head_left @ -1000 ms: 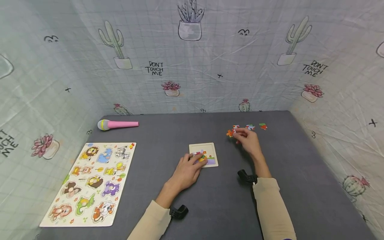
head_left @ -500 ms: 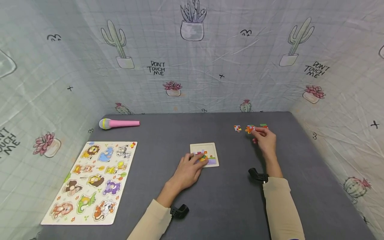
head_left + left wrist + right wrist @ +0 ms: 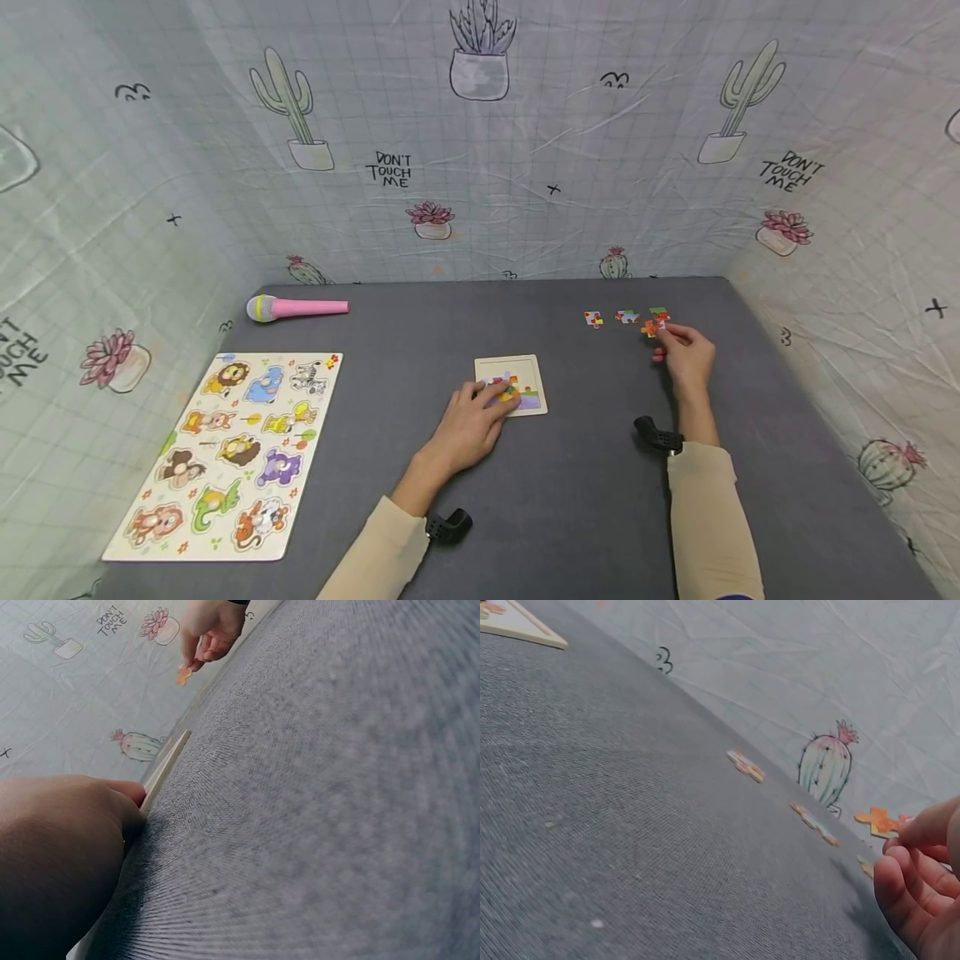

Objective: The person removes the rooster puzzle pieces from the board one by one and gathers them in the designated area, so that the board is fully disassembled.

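Observation:
My right hand [image 3: 688, 358] pinches an orange jigsaw piece [image 3: 648, 330] between thumb and fingers. In the right wrist view, that jigsaw piece [image 3: 877, 822] is held off the table. Close behind it lies a green-and-red piece [image 3: 659, 312], partly hidden. To its left lie a white-and-blue piece [image 3: 627, 317] and a red, white and yellow piece [image 3: 593, 319]. My left hand [image 3: 467, 427] rests on a small wooden puzzle tray [image 3: 538, 372], its fingers over the pieces fitted in the lower part. Those fingers hide part of the picture.
A large animal peg-puzzle board [image 3: 251, 442] lies at the left of the grey table [image 3: 420, 333]. Behind it is a pink toy microphone [image 3: 307, 307]. A patterned cloth wall [image 3: 510, 167] encloses the table's back and sides.
My right hand has moved right with the orange piece, past the two left loose pieces to the green-and-red one. The left hand stays on the tray.

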Tool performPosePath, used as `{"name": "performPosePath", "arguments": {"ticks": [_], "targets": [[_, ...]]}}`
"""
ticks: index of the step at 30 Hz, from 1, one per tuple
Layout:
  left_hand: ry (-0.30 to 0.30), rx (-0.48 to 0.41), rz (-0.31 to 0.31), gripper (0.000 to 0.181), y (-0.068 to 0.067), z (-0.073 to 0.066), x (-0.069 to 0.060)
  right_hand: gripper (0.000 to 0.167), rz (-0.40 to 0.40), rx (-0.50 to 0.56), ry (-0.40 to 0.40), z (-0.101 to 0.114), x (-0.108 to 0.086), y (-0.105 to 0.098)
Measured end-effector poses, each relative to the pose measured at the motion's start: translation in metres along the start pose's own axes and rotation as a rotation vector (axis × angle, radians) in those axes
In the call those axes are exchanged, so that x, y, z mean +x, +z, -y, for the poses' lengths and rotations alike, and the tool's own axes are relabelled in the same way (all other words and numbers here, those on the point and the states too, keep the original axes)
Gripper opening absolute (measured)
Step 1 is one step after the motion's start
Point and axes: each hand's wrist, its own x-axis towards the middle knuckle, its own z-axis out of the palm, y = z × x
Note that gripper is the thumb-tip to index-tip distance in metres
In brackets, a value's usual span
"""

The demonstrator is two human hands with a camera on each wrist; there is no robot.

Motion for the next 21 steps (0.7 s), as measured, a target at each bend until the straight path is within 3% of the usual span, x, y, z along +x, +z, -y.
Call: {"name": "performPosePath", "arguments": {"ticks": [11, 21], "targets": [[0.003, -0.009, -0.007, 0.039, -0.002, -0.001, 0.000, 0.025, -0.123, -0.082, 0.041, -0.012, 0.011, -0.020], [-0.002, -0.039, 0.002, 0.039, -0.003, 0.000, 0.001, 0.033, -0.140, -0.276, 0.031, -0.015, 0.015, -0.023]]}}
